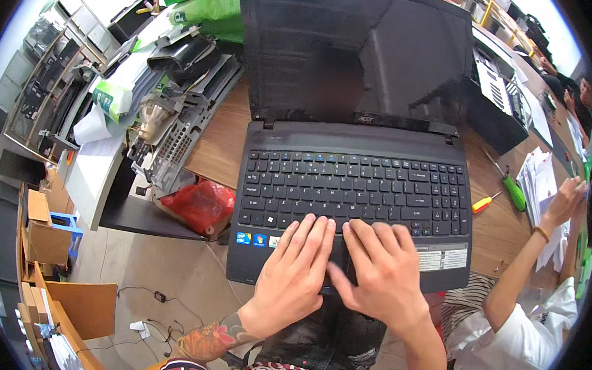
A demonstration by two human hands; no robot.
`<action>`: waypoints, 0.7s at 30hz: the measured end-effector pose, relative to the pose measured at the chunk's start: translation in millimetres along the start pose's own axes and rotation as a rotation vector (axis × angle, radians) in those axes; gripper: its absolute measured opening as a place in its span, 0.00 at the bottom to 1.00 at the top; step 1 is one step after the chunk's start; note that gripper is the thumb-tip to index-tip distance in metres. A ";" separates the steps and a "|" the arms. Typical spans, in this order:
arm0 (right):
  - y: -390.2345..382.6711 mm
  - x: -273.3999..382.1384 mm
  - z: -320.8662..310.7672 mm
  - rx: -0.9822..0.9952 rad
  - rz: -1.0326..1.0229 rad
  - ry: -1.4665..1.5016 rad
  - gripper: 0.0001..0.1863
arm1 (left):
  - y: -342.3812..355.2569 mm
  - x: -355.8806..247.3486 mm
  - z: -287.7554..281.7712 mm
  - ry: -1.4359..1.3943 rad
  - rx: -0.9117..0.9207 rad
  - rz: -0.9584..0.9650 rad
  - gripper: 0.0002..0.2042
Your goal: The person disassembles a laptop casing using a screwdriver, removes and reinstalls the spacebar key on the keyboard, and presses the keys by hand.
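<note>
A black laptop lies opened on the wooden table, its dark screen raised and reflecting the room. My left hand rests on the palm rest, fingers stretched out and side by side, tips at the lower edge of the keyboard. Right beside it lies my right hand, fingers extended and thumb spread toward the left hand. Both hands are empty. Together they cover the touchpad area and part of the bottom key row.
Left of the laptop are metal computer parts and a red plastic bag. On the right lie a green-handled screwdriver, a yellow-handled screwdriver and papers. A co-worker's arm reaches over the table there. Cardboard boxes stand at the far left.
</note>
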State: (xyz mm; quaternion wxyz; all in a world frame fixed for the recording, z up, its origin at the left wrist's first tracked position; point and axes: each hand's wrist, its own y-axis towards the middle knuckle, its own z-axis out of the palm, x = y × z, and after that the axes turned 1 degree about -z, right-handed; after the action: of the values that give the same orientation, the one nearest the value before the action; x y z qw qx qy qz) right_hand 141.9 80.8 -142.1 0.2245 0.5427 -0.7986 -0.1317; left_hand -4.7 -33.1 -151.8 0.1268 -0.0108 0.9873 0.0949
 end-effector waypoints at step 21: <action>-28.6 7.2 -0.5 0.250 0.114 0.093 0.44 | 2.0 0.7 2.8 0.097 -0.026 0.009 0.38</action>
State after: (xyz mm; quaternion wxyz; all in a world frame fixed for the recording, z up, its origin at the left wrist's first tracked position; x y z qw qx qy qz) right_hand 163.1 63.4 -153.1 0.1988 0.5259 -0.8270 0.0071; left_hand -4.7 -30.6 -154.2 0.0781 -0.0126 0.9910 0.1076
